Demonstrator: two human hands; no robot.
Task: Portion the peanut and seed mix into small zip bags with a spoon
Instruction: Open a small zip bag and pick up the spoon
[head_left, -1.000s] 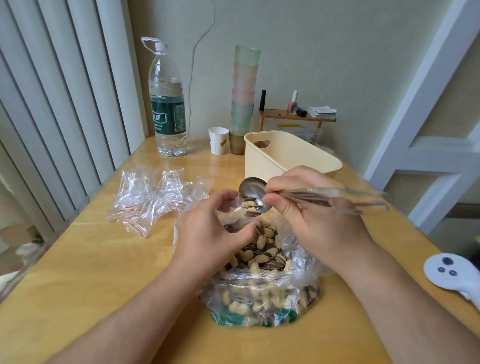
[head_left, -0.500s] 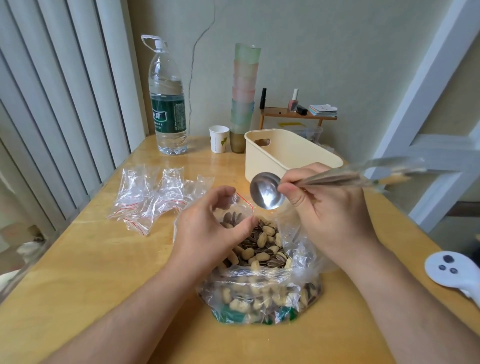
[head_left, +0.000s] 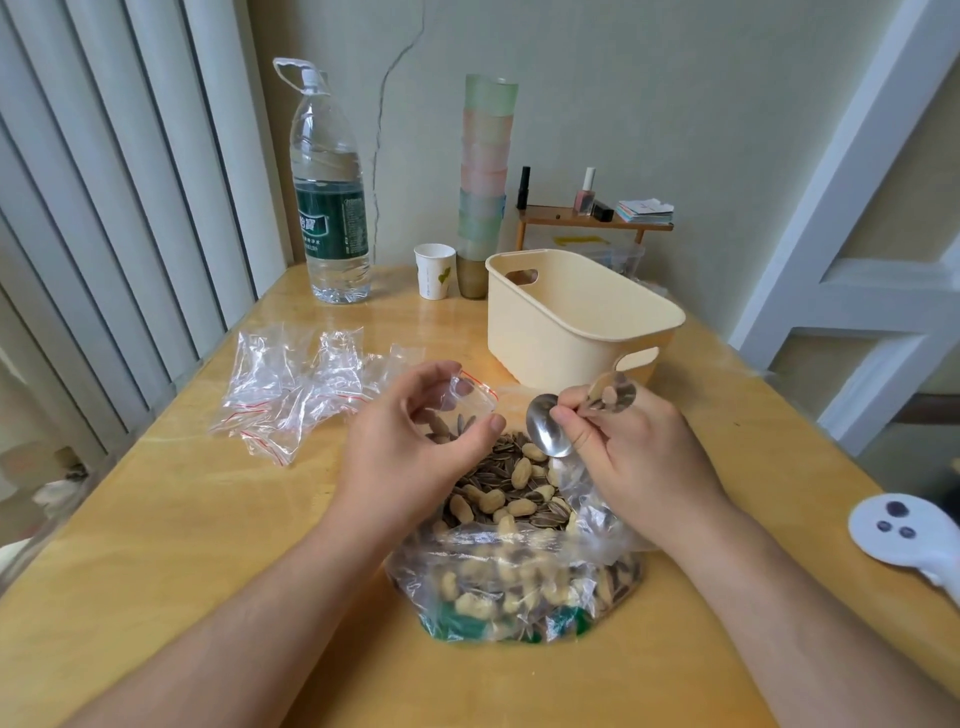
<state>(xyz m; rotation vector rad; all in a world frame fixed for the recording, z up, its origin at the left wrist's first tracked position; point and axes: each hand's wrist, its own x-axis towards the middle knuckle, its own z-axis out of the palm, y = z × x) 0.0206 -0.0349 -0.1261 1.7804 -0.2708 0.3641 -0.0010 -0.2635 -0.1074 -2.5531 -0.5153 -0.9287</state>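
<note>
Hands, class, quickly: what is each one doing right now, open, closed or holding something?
Left hand: holds the small zip bag open at its mouth.
Right hand: grips the spoon, bowl tipped down over the big bag of mix.

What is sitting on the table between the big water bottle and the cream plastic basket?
In the head view, a small white paper cup stands between the water bottle and the cream basket, with a tall stack of pastel cups right beside it.
</note>
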